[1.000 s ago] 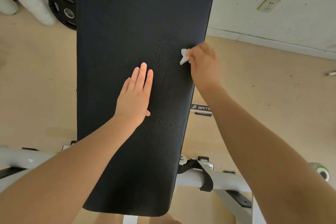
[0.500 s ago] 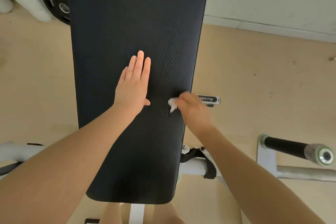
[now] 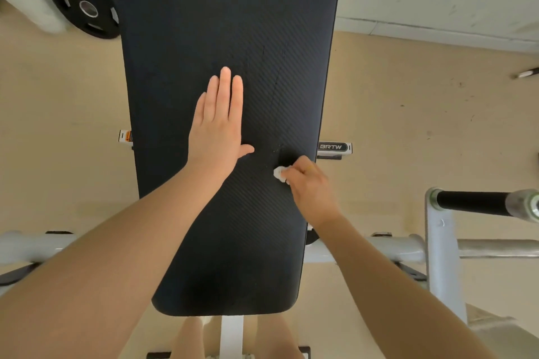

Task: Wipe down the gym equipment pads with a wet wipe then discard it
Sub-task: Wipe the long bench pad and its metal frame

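From the head view: left hand (image 3: 217,122) laid flat with straight fingers on the middle of the black bench pad (image 3: 221,23), holding nothing, probably to steady the pad and the body against the rubbing. Just beside its thumb, toward the pad's right edge, right hand (image 3: 307,183) curled tight around a bunched white wet wipe (image 3: 279,174), pressed onto the pad, so likely in the middle of a wiping stroke. Beyond the left fingertips, more bare pad, perhaps to be wiped yet; no bin for discarding visible anywhere near either hand.
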Action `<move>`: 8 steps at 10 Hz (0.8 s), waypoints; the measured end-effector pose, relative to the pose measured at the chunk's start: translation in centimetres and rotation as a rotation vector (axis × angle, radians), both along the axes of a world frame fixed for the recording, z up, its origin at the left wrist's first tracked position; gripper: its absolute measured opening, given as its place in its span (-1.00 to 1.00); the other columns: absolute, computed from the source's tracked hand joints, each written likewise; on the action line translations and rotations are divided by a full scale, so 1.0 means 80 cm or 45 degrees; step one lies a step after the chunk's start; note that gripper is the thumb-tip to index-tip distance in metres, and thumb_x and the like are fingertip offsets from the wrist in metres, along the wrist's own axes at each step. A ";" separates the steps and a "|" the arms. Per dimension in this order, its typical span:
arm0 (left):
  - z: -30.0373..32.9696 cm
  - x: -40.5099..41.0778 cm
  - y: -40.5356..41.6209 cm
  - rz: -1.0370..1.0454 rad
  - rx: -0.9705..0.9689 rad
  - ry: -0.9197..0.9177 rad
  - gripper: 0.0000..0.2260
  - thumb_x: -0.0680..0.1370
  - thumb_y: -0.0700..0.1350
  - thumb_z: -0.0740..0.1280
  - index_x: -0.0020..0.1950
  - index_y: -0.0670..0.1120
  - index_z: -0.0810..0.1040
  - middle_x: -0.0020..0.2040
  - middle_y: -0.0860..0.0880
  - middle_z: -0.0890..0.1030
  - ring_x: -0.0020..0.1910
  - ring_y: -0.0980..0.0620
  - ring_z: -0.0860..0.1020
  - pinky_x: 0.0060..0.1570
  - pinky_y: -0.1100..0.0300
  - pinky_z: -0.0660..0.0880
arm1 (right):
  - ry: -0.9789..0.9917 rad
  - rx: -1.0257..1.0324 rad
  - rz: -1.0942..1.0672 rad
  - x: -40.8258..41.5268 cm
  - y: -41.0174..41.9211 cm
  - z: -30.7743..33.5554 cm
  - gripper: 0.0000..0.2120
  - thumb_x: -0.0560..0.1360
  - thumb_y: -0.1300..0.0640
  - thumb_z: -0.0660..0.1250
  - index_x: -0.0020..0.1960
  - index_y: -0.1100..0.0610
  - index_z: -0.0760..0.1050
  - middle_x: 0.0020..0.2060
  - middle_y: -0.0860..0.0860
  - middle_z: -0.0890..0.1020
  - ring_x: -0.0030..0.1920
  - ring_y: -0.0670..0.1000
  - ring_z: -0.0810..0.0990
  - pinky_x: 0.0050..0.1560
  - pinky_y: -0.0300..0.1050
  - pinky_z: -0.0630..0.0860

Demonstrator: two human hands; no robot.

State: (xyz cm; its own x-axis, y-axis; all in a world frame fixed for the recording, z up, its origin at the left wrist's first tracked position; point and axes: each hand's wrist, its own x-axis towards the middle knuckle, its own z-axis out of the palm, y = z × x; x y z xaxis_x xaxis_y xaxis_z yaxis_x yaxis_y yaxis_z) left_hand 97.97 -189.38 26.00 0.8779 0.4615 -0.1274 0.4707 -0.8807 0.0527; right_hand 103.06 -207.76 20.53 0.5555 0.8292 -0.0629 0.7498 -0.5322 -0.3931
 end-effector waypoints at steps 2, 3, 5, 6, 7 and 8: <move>-0.022 -0.065 0.015 -0.134 0.096 0.089 0.07 0.27 0.22 0.46 0.49 -0.26 -0.06 0.50 -0.29 0.06 0.46 -0.28 0.12 0.37 -0.01 0.00 | -0.034 0.044 -0.210 0.053 0.064 0.056 -0.70 0.46 0.01 0.28 -0.42 -0.03 0.32 -0.28 -0.06 0.40 -0.31 -0.10 0.38 -0.31 -0.13 0.23; -0.020 -0.070 0.023 -0.206 0.169 0.159 0.12 0.23 0.26 0.47 0.48 -0.23 -0.11 0.50 -0.29 0.06 0.45 -0.28 0.14 0.36 0.00 -0.01 | -0.138 0.121 -0.309 0.048 0.077 0.044 -0.80 0.44 0.04 0.28 -0.35 -0.03 0.39 -0.26 -0.07 0.42 -0.27 -0.08 0.39 -0.24 -0.14 0.28; -0.022 -0.065 0.020 -0.168 0.094 0.207 0.05 0.34 0.24 0.40 0.51 -0.21 -0.18 0.52 -0.22 -0.13 0.50 -0.20 -0.06 0.43 0.02 -0.05 | -0.062 0.040 -0.003 -0.042 0.025 -0.010 -0.83 0.37 0.42 0.35 -0.06 0.25 0.56 -0.15 0.15 0.52 -0.17 0.15 0.52 -0.27 -0.10 0.46; -0.022 -0.065 0.020 -0.174 0.082 0.188 0.06 0.31 0.23 0.43 0.51 -0.22 -0.13 0.52 -0.23 -0.07 0.50 -0.20 -0.01 0.43 0.01 0.01 | -0.067 0.074 0.088 -0.022 0.043 0.008 -0.94 0.42 0.31 0.35 -0.13 0.20 0.55 -0.19 0.08 0.51 -0.17 0.08 0.51 -0.28 -0.15 0.45; -0.026 -0.064 0.019 -0.161 0.085 0.214 0.07 0.31 0.25 0.40 0.51 -0.21 -0.18 0.53 -0.22 -0.09 0.50 -0.20 -0.04 0.43 0.01 -0.03 | -0.031 0.204 -0.187 0.028 0.091 0.037 -0.82 0.45 0.09 0.27 -0.28 0.15 0.43 -0.22 0.00 0.49 -0.21 -0.05 0.46 -0.22 -0.18 0.33; -0.027 -0.063 0.019 -0.160 0.084 0.209 0.07 0.32 0.27 0.38 0.50 -0.21 -0.20 0.53 -0.21 -0.12 0.50 -0.20 -0.06 0.43 0.02 -0.06 | -0.108 0.219 -0.283 0.046 0.114 0.040 -0.84 0.46 0.10 0.22 -0.25 0.16 0.41 -0.20 0.03 0.51 -0.26 -0.02 0.42 -0.23 -0.13 0.34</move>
State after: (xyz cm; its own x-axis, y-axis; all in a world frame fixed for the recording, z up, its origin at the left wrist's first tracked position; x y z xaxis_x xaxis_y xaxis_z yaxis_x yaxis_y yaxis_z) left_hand 92.90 -187.82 23.86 0.8992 0.3616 -0.2464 0.3542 -0.9321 -0.0755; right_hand 106.77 -198.61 23.76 0.7222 0.6808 0.1222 0.6560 -0.6183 -0.4329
